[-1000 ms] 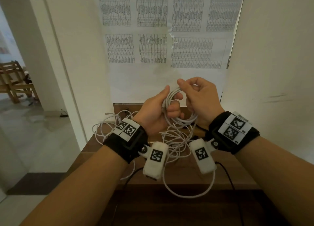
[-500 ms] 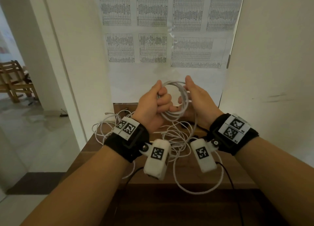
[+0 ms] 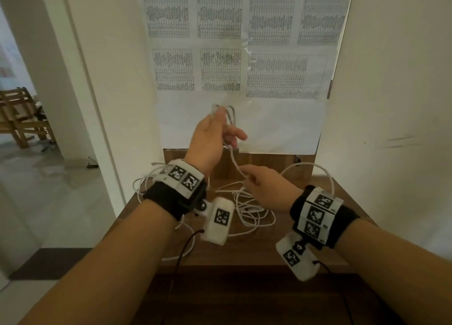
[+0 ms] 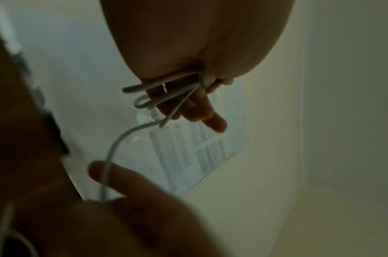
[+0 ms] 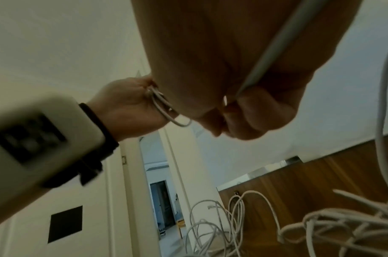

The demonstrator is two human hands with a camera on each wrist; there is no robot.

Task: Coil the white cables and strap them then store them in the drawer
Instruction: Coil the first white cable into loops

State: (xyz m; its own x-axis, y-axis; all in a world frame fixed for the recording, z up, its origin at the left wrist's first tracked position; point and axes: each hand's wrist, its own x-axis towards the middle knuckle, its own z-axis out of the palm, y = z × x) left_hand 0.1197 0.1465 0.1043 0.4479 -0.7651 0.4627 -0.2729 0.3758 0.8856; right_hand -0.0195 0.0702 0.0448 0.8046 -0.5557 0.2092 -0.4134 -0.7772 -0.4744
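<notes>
Fingers of the raised left hand (image 3: 212, 138) pinch small loops of white cable (image 3: 228, 119); below, the right hand (image 3: 265, 186) pinches its trailing strand. Remaining cables (image 3: 247, 207) sprawl across the wooden desk (image 3: 327, 246). Wall sheets' (image 3: 221, 69) print is unreadable.

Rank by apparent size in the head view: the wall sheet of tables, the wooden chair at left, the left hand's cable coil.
1. Wall sheet of tables, by far the largest.
2. Wooden chair, partly cut off by the frame edge.
3. Cable coil in the left hand, smallest and blurred.
</notes>
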